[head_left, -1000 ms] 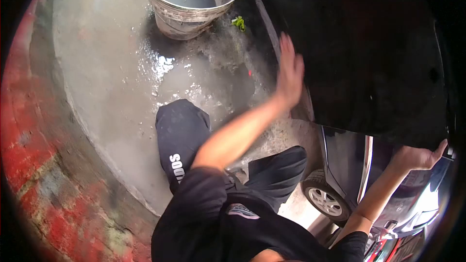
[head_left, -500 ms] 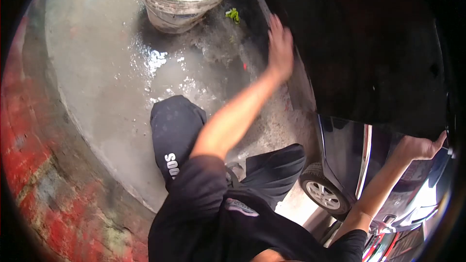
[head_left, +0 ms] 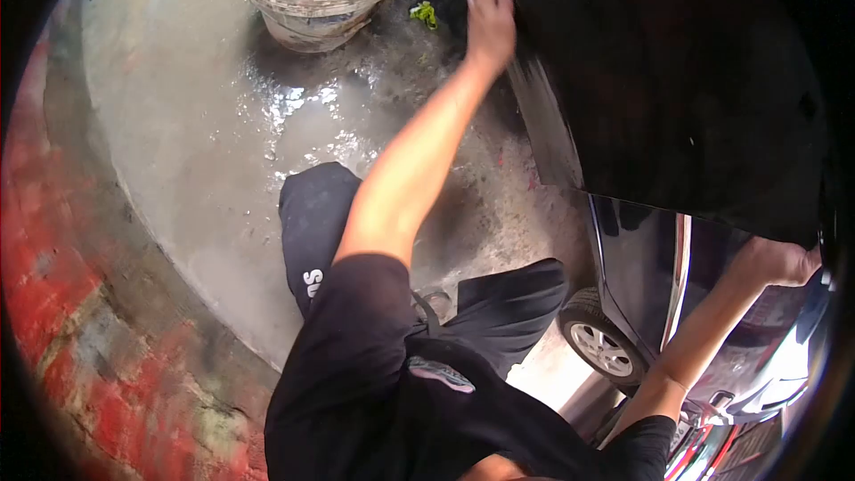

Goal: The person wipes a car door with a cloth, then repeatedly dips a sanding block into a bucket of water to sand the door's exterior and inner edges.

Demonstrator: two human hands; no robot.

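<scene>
A large dark car panel (head_left: 677, 80), seemingly a door, fills the upper right. My left hand (head_left: 492, 22) lies along its lower edge, fingers stretched and slightly apart; whether anything is under the palm is hidden. A greyish, wet-looking strip (head_left: 545, 116) runs along the edge below that hand. At the far right, my right hand (head_left: 779, 263) is closed round the panel's other edge, its fingertips partly hidden. Nearest my left hand, on the floor, sits a small crumpled yellow-green thing (head_left: 424, 14).
A stained whitish bucket (head_left: 312, 22) of grey water stands on the wet concrete floor (head_left: 196, 142). To the left is a worn red-painted surface (head_left: 62, 303). A car wheel (head_left: 606, 347) and dark car body (head_left: 637, 258) are at lower right, beside my knee (head_left: 508, 312).
My left hand has slid up and slightly left along the panel's edge, away from my body. The grey strip shows more. My right hand keeps its hold.
</scene>
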